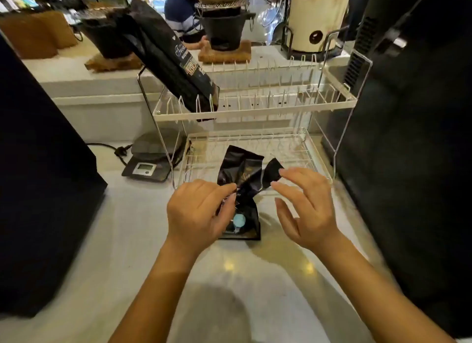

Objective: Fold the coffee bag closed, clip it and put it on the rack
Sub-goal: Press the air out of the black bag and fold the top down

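A small black coffee bag (pixel 242 187) stands crumpled on the pale counter, just in front of the white wire rack (pixel 255 110). Its top is open and splayed into two flaps. My left hand (pixel 199 215) pinches the bag's left side near the middle. My right hand (pixel 304 202) hovers at the right flap with fingers spread, fingertips touching or nearly touching it. A light blue clip (pixel 239 220) lies against the bag's lower front, partly behind my left fingers.
A larger black coffee bag (pixel 176 64) leans in the rack's upper tier at the left. A digital scale (pixel 150 161) sits left of the rack. Dark machines flank the counter at the left (pixel 38 176) and right (pixel 408 151). A person sits behind the back counter.
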